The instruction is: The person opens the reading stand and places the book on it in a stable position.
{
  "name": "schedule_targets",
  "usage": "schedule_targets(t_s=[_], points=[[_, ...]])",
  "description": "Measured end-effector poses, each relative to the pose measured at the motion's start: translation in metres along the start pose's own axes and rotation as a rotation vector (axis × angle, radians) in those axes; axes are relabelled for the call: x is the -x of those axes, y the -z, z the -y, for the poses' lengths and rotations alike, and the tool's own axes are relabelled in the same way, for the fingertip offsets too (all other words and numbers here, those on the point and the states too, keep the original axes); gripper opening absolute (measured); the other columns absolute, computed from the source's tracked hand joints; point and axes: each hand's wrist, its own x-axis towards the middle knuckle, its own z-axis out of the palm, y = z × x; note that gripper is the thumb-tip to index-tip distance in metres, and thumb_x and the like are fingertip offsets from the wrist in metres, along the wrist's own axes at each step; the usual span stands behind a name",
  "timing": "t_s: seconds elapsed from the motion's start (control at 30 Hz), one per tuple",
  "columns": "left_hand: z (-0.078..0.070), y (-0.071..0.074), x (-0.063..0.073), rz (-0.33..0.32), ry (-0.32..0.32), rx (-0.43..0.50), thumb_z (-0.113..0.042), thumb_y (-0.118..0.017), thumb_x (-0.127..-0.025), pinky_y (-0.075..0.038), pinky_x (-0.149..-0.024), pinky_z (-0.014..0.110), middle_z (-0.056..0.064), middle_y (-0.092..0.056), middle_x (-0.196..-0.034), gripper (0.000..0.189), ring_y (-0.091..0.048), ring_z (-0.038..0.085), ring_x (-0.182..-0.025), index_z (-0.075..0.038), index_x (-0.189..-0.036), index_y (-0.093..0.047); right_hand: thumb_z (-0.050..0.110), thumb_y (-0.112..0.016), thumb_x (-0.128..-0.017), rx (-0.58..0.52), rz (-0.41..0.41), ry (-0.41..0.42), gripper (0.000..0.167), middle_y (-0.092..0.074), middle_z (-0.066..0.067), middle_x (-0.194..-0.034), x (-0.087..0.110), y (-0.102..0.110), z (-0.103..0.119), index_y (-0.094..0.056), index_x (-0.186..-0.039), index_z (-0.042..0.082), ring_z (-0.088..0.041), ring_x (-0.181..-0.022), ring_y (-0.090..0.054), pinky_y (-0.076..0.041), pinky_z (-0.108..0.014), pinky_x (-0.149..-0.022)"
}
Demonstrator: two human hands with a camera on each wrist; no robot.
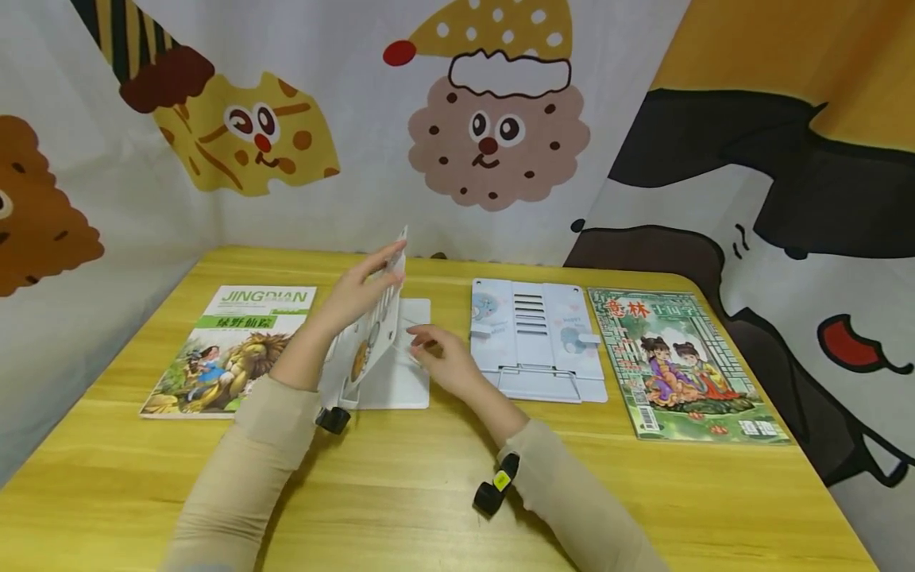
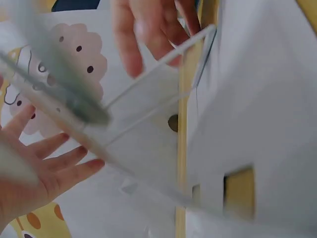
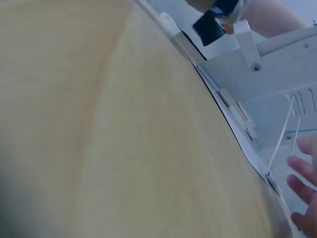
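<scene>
A white book stand with printed pictures has its panel [image 1: 375, 326] raised on edge over a flat white base plate [image 1: 400, 385]. My left hand [image 1: 353, 294] is at the panel's upper part, its fingers straight and spread in the left wrist view, the fingertips along the panel. Behind the panel a thin wire support [image 2: 153, 72] slants out toward the base. Beside this wire is my right hand [image 1: 446, 361]. Its fingers are loosely bent and overlap the wire in the left wrist view. Only the fingers [image 3: 303, 171] of it show in the right wrist view.
A second, pale blue stand [image 1: 525, 342] lies flat on the wooden table [image 1: 422, 492], right of my right hand. Past it lies a green magazine [image 1: 693, 381]. On the left, a book [image 1: 236, 342] with a lion cover is partly behind my left arm. A cartoon-print curtain [image 1: 357, 214] hangs behind the table.
</scene>
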Motion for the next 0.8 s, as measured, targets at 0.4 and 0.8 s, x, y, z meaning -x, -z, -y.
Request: schedule_targets(t_s=[0.4,0.8], points=[[0.012,0.032,-0.033,-0.04,0.06,0.111,-0.045,-0.044,-0.1,-0.029,-0.106,0.053,0.014,-0.037,-0.148,0.058,-0.034,0.031,-0.134,-0.02,-0.151,-0.031,-0.008,-0.062,-0.083,-0.122,-0.18,0.209,0.051,-0.055,-0.021,-0.127,0.035,0.018,0.062,-0.046,-0.132,-0.006,-0.039,-0.105,-0.055,-0.038,-0.053,-0.098],[-0.013,0.024,-0.043,0.122,0.005,0.104,-0.026,-0.046,-0.102,-0.031,-0.101,0.06,0.02,-0.041,-0.143,0.055,-0.038,0.035,-0.129,-0.016,-0.153,-0.027,0.008,-0.08,-0.075,-0.078,-0.199,0.386,0.081,-0.04,-0.01,-0.144,0.031,-0.009,0.076,-0.037,-0.143,0.007,-0.03,-0.113,-0.05,-0.042,-0.04,-0.095]])
